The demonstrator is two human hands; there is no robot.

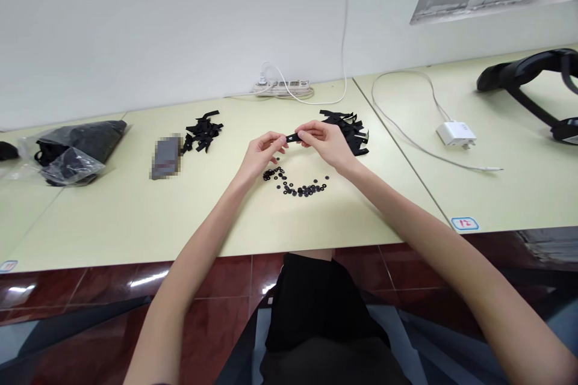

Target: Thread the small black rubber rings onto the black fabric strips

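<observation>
Between my two hands a short black fabric strip (293, 138) is stretched level above the table, with a small pale mark on it. My left hand (264, 153) pinches its left end between thumb and finger. At the other end, the thumb and forefinger of my right hand (326, 141) grip the strip. Small black rings (304, 189) lie scattered on the table below, in a curved band. A pile of black strips (352, 129) is just beyond my right hand. Farther left lies a second heap of black strips (205, 131).
A blurred grey object (166, 157) and a clear plastic bag with black things (76, 147) are on the left. By the wall sits a power strip (282, 88). To the right are a white charger (456, 132) with its cable and a black headset (528, 84).
</observation>
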